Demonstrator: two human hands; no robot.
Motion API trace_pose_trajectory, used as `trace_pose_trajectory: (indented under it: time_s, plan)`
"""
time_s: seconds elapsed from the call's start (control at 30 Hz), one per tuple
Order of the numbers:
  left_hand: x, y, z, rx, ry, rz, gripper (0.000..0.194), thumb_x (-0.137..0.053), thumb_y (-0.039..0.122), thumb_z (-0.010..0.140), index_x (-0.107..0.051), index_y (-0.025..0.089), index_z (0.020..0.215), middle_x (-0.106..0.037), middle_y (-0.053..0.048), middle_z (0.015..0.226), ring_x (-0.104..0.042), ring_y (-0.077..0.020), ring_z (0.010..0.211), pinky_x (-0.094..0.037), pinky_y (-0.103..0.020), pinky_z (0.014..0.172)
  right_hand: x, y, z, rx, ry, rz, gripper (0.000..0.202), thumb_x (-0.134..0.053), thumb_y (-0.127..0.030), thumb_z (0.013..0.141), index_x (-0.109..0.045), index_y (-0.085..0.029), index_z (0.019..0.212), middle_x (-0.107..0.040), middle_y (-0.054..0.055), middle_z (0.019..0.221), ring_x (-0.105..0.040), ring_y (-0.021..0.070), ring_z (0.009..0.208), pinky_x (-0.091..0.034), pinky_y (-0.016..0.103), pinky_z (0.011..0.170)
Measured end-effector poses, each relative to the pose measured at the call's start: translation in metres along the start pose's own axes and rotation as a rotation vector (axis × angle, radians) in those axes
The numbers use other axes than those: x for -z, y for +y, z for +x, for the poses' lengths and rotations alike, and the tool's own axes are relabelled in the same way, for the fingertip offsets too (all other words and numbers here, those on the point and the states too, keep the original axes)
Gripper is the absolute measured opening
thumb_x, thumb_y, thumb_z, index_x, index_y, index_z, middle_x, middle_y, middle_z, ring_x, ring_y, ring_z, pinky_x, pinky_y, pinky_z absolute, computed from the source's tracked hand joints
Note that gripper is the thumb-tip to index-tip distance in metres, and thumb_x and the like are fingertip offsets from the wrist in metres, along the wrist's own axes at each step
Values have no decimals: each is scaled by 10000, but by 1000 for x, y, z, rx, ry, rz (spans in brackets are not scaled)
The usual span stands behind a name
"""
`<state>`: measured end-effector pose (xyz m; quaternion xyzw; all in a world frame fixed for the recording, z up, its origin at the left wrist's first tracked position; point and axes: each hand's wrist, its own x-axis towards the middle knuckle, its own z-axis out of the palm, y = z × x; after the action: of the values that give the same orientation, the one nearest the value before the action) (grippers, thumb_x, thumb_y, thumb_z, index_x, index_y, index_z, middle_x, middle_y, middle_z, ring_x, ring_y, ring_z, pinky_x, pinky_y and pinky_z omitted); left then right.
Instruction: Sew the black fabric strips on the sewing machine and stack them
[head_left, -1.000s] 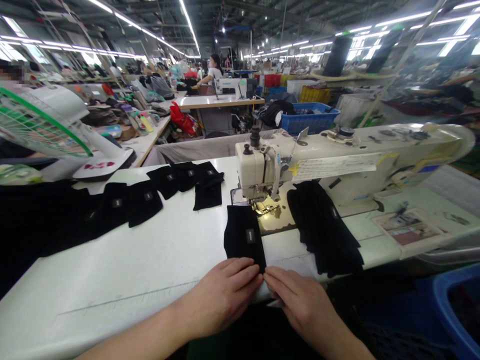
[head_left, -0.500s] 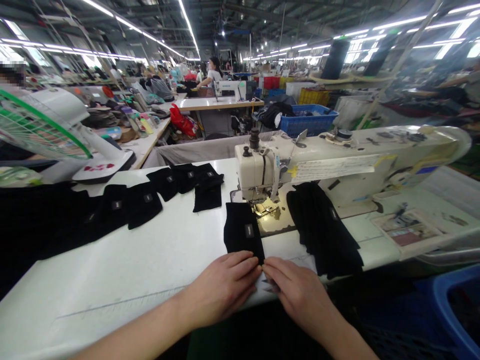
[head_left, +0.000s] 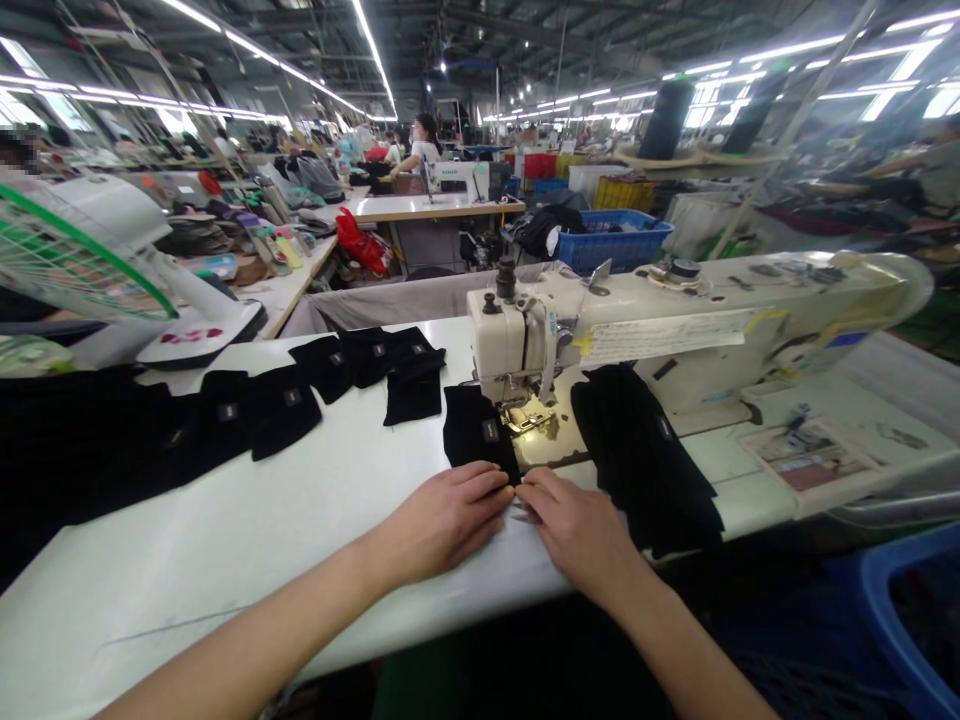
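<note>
The cloth has slid forward beside the machine. Left hand and right hand touch its near end; can't tell if they pinch. A crooked push could bunch it.

A: Where is the head-worn camera set?
B: At head height, facing forward and down over the left hand and right hand, both near.
A: Depth?
B: Industrial sewing machine close, right of centre; ceiling lights receding; the workshop's far end perhaps too blurred to place.
</note>
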<state>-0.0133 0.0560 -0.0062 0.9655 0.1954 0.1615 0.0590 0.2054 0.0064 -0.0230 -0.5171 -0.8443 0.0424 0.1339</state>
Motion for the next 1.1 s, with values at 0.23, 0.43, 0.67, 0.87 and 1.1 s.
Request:
trace_pose_trajectory:
  time_s: [0.23,0.43,0.67,0.87,1.1]
  plan:
    - [0,-15,7,13,6,-1,295,-473,236,1021,-639,118,1235,-649,-145,1218,-591,-263,1181,-570,-425,997,2,6,16,-33,-15,-31,241,-509,-117,986,-668,-203,1146,-662,57,1103,-678,161,822,-469,244,614]
    - [2,-28,12,40,-18,0,300,-455,241,1027,-655,116,1213,-646,-144,1213,-599,-261,1159,-567,-429,987,3,8,29,-51,-22,-49,236,-512,-142,1000,-657,-200,1176,-643,58,1130,-674,160,838,-466,252,603]
    - [2,-43,18,48,2,10,301,-446,251,1032,-662,126,1201,-653,-139,1191,-615,-242,1124,-569,-414,964,2,6,34,-77,-2,-64,241,-502,-153,1007,-653,-207,1188,-640,59,1147,-683,169,814,-470,262,577]
    - [0,-58,23,47,15,29,313,-431,230,1029,-664,131,1212,-654,-139,1175,-617,-242,1122,-567,-406,958,-2,2,20,-80,12,-68,264,-507,-134,987,-653,-200,1196,-647,80,1146,-693,166,786,-485,253,586]
    - [1,-69,29,77,20,36,314,-425,235,1032,-678,123,1180,-650,-136,1177,-612,-240,1109,-555,-402,969,-1,3,5,-77,56,-61,325,-530,-54,924,-652,-195,1191,-660,78,1154,-695,155,789,-481,232,587]
